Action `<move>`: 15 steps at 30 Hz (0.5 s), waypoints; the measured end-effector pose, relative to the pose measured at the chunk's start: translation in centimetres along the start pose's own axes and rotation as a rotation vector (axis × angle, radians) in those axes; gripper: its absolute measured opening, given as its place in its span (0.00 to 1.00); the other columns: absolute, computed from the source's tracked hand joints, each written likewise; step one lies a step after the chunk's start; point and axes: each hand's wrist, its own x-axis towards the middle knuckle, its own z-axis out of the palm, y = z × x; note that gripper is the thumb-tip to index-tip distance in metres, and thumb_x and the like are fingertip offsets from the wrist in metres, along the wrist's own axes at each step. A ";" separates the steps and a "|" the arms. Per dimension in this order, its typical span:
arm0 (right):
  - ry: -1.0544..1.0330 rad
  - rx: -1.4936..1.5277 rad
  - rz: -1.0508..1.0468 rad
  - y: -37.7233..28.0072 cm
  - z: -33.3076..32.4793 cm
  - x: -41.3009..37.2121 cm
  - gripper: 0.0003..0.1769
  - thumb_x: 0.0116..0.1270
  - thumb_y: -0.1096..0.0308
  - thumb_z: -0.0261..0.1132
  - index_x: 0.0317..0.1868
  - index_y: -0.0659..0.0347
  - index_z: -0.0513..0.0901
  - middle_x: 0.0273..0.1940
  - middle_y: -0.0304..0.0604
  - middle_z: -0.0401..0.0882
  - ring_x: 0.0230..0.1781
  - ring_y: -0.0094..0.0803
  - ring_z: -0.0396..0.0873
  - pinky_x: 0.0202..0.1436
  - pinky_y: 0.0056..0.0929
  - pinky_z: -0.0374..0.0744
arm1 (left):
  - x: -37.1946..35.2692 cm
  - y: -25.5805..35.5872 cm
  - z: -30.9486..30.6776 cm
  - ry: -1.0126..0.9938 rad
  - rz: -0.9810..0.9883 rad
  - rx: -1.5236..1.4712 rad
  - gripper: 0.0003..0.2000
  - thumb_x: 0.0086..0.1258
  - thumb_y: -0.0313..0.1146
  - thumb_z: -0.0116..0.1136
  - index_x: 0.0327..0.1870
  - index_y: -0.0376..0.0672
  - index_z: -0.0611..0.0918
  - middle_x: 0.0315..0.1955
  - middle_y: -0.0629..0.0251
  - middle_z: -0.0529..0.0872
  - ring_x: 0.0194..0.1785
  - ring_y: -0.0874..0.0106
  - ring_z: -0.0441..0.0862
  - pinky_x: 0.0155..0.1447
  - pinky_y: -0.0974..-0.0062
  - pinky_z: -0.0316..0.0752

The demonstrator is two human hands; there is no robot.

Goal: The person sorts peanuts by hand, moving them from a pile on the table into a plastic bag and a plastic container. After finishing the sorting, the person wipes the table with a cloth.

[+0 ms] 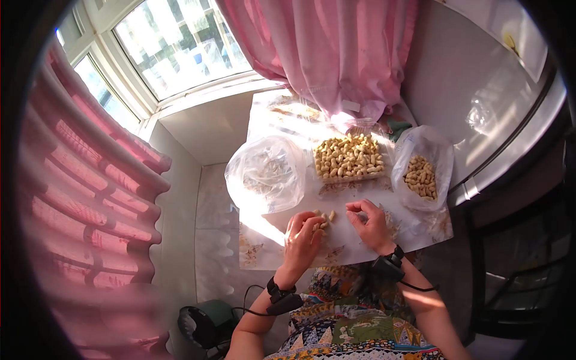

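Note:
My left hand (302,241) is over the near part of the table, fingers curled round a few loose peanuts (324,225) in their shells. One more peanut (332,215) lies just to the right of them. Beside this, my right hand (371,228) is closed, with thumb and fingertips together; whatever it may hold is too small to make out. Beyond the hands stands a clear box (350,177) heaped with unshelled peanuts (348,156). At the right, an open plastic bag (441,157) contains more peanuts (420,179).
A white plastic bag (264,174), apparently lining a round container, stands at the table's left. The patterned table (282,259) ends close to my body. Pink curtains (324,54) hang behind it and at the left. A wall (474,84) borders the right side.

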 end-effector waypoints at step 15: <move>0.000 -0.093 -0.259 0.6 0.9 -1.3 0.17 0.68 0.72 0.73 0.56 0.58 0.86 0.53 0.48 0.86 0.55 0.49 0.84 0.60 0.43 0.83 | 0.4 1.0 1.9 0.017 -0.377 -0.277 0.16 0.68 0.17 0.66 0.56 0.39 0.83 0.52 0.59 0.80 0.44 0.69 0.88 0.48 0.72 0.84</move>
